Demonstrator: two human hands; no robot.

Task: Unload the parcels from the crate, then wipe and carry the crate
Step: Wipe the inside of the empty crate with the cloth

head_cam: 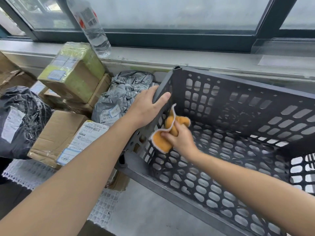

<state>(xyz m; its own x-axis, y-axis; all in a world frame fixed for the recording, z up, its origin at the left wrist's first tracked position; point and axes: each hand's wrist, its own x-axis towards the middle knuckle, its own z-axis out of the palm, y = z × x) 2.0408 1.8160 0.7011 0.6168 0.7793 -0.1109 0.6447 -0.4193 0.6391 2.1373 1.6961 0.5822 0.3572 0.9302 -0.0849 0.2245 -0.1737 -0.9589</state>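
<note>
A dark grey perforated plastic crate (238,103) fills the centre and right, tilted, with no parcels inside. My left hand (146,108) grips the top edge of its left wall. My right hand (180,140) is inside the crate, closed on an orange cloth (168,132) pressed against the inner left wall. Parcels lie in a heap to the left: a green-taped cardboard box (75,72), a grey plastic mailer (122,94), a brown box with a white label (59,135) and a black plastic bag (20,121).
A clear water bottle (93,29) stands on the window sill (204,60) behind the parcels. A white lattice mat (29,174) lies under the heap. The window frame runs along the back.
</note>
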